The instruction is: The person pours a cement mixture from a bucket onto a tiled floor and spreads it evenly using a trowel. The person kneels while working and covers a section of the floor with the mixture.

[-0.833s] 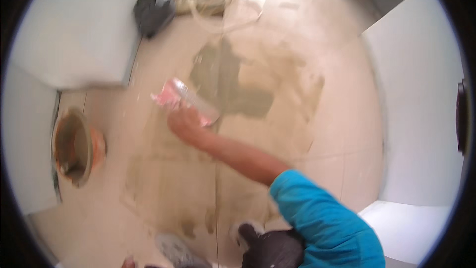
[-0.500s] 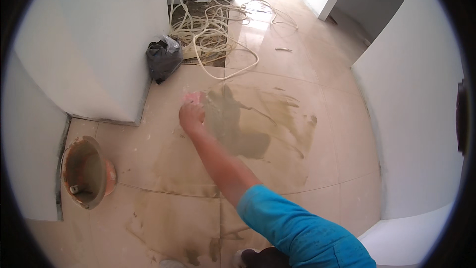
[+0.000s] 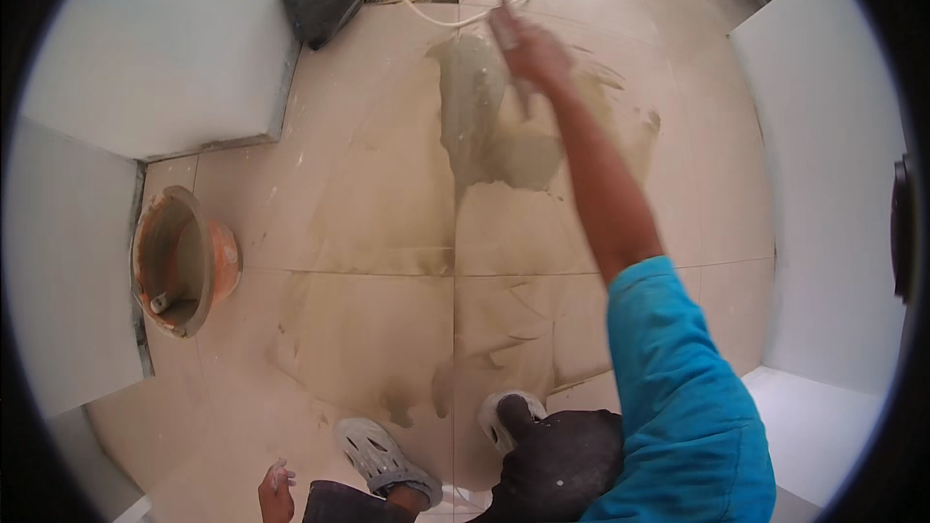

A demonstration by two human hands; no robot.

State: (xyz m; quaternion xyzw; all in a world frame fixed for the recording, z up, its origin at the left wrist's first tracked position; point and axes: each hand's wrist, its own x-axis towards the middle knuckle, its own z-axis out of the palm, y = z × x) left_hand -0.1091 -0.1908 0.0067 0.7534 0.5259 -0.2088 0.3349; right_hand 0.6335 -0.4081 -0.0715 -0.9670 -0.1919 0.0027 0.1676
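My right hand [image 3: 541, 60] reaches far out over the tiled floor [image 3: 378, 174], closed on a flat-bladed spreader [image 3: 508, 34] smeared by motion. Its long edge hangs just beside a wet grey-green patch of grout [image 3: 473, 102]; contact with the floor is unclear. Thin tan smears spread around the patch and along the tile joints. At the lower left, my left hand [image 3: 277, 492] shows beside my dark-clothed knee. Its fingers are loosely apart, whitish at the tips, with nothing visible in them.
An orange bucket [image 3: 225, 257] caked with grey mix leans open at the left, a pale handle inside. A black plastic bag [image 3: 323, 2] sits by the wall corner. Cream hose [image 3: 417, 15] lies coiled at the far end. White walls flank both sides; my grey clogs [image 3: 376, 450] are near.
The view has tipped downward. My right hand has swung with the spreader from the patch's left side to its right. My left hand and both feet have come into view.
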